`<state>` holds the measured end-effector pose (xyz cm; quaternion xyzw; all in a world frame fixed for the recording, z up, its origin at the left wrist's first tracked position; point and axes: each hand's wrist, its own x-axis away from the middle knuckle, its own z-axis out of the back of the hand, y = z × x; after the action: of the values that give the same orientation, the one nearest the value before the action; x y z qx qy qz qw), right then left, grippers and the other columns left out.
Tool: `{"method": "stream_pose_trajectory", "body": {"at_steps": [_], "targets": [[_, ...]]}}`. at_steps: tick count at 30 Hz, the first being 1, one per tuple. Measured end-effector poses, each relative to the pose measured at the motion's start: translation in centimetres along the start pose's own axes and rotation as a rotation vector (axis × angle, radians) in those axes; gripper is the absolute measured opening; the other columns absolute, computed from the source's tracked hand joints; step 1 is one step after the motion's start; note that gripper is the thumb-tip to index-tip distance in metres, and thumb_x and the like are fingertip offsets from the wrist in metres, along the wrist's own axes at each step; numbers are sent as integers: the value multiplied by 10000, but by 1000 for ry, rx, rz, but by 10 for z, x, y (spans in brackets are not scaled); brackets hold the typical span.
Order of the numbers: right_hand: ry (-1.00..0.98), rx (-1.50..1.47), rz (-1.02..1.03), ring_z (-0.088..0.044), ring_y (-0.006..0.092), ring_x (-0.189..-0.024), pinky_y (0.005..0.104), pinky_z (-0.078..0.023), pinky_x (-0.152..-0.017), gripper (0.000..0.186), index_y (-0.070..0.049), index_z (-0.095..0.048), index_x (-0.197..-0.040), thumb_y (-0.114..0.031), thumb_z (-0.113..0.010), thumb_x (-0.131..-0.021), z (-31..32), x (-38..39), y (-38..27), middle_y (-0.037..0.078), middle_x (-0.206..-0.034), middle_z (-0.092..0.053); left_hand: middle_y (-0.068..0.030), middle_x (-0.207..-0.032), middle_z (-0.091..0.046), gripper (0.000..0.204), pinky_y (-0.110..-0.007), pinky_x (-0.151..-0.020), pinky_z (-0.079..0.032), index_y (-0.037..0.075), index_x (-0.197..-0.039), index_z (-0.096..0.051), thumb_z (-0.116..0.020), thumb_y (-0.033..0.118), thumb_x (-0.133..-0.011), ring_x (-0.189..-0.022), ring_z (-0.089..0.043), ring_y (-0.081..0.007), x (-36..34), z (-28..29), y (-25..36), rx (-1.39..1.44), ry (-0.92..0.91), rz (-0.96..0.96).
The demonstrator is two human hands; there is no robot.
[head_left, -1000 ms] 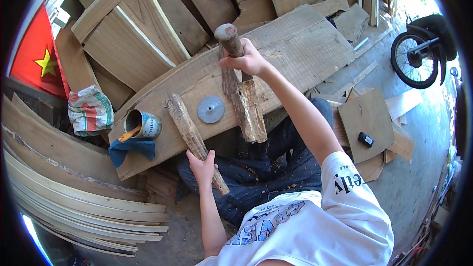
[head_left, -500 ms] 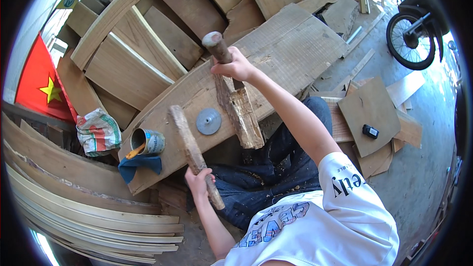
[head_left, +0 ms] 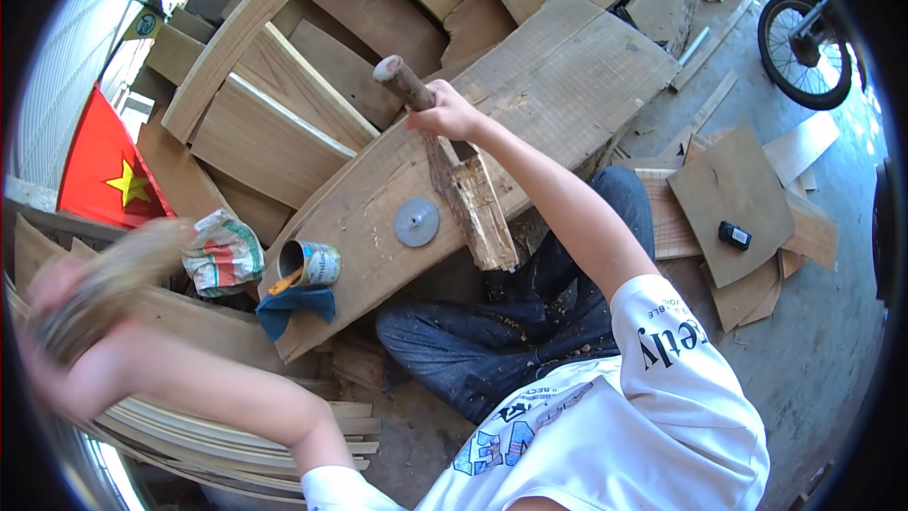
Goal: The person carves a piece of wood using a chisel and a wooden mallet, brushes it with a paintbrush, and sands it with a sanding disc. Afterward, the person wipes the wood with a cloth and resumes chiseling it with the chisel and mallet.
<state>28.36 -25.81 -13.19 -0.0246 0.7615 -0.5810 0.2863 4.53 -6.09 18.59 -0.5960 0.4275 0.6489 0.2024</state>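
My right hand [head_left: 446, 116] is closed round a chisel's thick wooden handle [head_left: 402, 81]. Below the fist the chisel's dark blade comes down at a rough wooden block [head_left: 484, 218], whose top is chipped and splintered; the blade's tip is not clear. The block lies across the plank bench [head_left: 374, 251], one end jutting over its near edge. Far out to the left, my left hand [head_left: 71, 331] grips a rough wooden stick [head_left: 142, 260]; both are smeared by motion. On the bench, a grey metal disc [head_left: 416, 222] lies left of the block.
A tin can [head_left: 310, 265] with something yellow inside stands at the bench's left end, beside a blue cloth [head_left: 293, 309]. A crumpled sack [head_left: 223, 253] lies behind. Curved boards [head_left: 274, 123] lean beyond the bench. Offcuts and a small black device [head_left: 734, 235] lie right; a wheel [head_left: 804, 49] is farther off.
My left hand has swung the stick from beside the bench far out and up to the left. My right hand still holds the chisel at the block; the whole view has shifted slightly.
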Motion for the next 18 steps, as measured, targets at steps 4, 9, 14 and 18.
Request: {"method": "stream_pose_trajectory", "body": {"at_steps": [4, 9, 14, 18], "targets": [[-54, 35, 17, -508, 85, -533, 266, -391, -499, 172, -54, -566, -662, -119, -719, -707, -2, 5, 11, -16, -576, -529, -27, -632, -556, 251, -270, -410, -429, -30, -954, -563, -694, 95, -778, -425, -507, -114, 153, -39, -44, -296, -1064, 896], [-10, 72, -30, -520, 77, -563, 266, -409, -522, 165, -48, -592, -668, -139, -724, -710, -3, 0, 11, -19, -594, -543, -88, -642, -533, 388, -285, -395, -448, -65, -1074, -498, -652, 92, -755, -424, -523, -170, 138, 21, -15, 2, -744, 1115], [13, 44, 47, -479, 93, -531, 298, -388, -509, 233, -10, -524, -634, -149, -705, -681, -7, 7, 7, -11, -556, -487, -135, -834, -544, 586, -254, -635, -497, -66, -1370, -314, -527, 114, -854, -662, -547, -151, 55, 77, 27, 214, -576, 561], [-1, 80, 16, -514, 86, -533, 279, -406, -508, 202, -36, -565, -644, -143, -722, -710, 2, 11, 5, -10, -580, -539, -123, -860, -461, 419, -306, -665, -444, 5, -1256, -430, -482, 198, -888, -750, -476, -193, -11, 68, 27, 386, -498, 44]]}}
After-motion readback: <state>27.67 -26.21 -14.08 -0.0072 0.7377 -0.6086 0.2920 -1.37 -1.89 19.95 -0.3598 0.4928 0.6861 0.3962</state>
